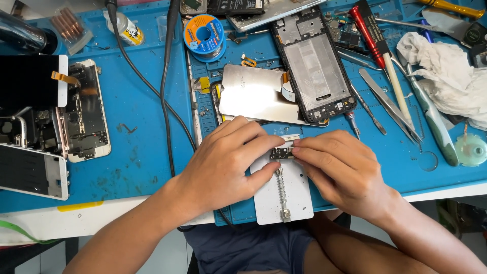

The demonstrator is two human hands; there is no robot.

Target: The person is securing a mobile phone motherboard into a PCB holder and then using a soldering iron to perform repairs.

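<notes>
Flat metal holder plate (284,195) w/ spring, hands pinching small dark board (282,152).

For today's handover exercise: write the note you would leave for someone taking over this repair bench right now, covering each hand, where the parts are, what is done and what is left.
Left hand: fingers pressed on the small dark circuit board and the metal holder plate.
Right hand: fingertips pinch the same board from the right.
Parts: holder plate lies on the blue mat at the near edge; opened phone frame and metal back plate lie just beyond; tweezers and red-handled screwdriver to the right.
Done: board sits at the holder's top end.
Left: whether it is clamped cannot be told; check.
</notes>
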